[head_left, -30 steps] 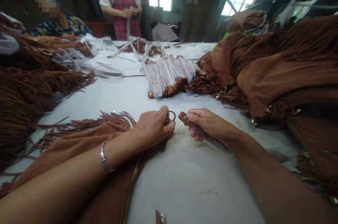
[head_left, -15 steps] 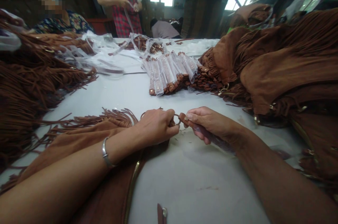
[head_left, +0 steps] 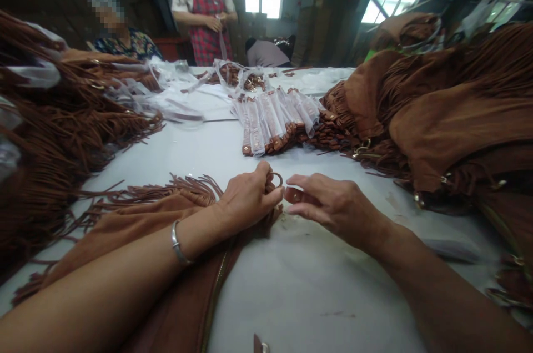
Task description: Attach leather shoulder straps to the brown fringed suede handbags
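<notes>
My left hand (head_left: 245, 197) is closed around a small metal ring (head_left: 275, 179) at the corner of a brown fringed suede bag (head_left: 137, 225) that lies under my left forearm. Right beside it, my right hand (head_left: 333, 203) pinches the studded end of a brown strap (head_left: 293, 195), which touches the ring. Most of the strap is hidden under my right palm. A silver bangle sits on my left wrist.
Plastic-wrapped brown straps (head_left: 275, 117) lie bundled mid-table. Heaps of brown fringed bags rise at left (head_left: 54, 125) and right (head_left: 449, 109). Loose plastic sleeves (head_left: 162, 92) litter the far left. A person in a red plaid apron (head_left: 206, 9) stands beyond; another sits at far left.
My right hand brought the strap end leftward until it met the ring in my left hand, and now covers more of the strap. The view shifted slightly.
</notes>
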Demonstrator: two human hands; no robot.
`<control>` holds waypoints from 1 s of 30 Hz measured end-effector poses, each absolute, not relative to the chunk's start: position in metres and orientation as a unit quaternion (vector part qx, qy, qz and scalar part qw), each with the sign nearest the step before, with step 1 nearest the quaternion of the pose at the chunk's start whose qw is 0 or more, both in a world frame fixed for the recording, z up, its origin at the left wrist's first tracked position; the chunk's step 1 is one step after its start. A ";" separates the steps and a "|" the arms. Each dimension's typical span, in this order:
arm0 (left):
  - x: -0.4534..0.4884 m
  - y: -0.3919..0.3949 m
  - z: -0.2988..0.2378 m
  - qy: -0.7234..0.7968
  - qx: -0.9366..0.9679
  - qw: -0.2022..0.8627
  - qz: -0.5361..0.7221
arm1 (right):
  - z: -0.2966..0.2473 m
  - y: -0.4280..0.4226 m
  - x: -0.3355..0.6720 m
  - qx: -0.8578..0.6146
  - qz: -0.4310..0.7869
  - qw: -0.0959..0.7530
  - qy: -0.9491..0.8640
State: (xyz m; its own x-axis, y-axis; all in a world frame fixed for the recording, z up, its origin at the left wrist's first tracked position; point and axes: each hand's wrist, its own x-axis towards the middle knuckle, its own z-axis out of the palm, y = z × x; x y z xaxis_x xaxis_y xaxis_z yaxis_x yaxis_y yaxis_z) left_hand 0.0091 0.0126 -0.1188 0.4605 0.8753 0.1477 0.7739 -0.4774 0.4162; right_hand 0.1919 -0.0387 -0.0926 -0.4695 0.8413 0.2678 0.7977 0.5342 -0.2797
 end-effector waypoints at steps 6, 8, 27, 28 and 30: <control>0.007 0.023 -0.127 0.481 0.822 0.199 0.229 | -0.094 -0.045 0.184 -0.456 -0.059 0.034 -0.888; 0.006 0.024 -0.128 0.480 0.817 0.215 0.235 | -0.095 -0.045 0.182 -0.486 -0.066 -0.003 -0.871; -0.004 0.045 -0.136 0.487 0.769 0.267 0.317 | -0.130 -0.034 0.176 -0.582 0.033 0.034 -0.812; -0.004 0.045 -0.136 0.485 0.770 0.264 0.319 | -0.130 -0.034 0.176 -0.590 0.050 0.036 -0.805; -0.003 0.044 -0.136 0.476 0.775 0.264 0.320 | -0.128 -0.032 0.178 -0.590 0.095 0.051 -0.800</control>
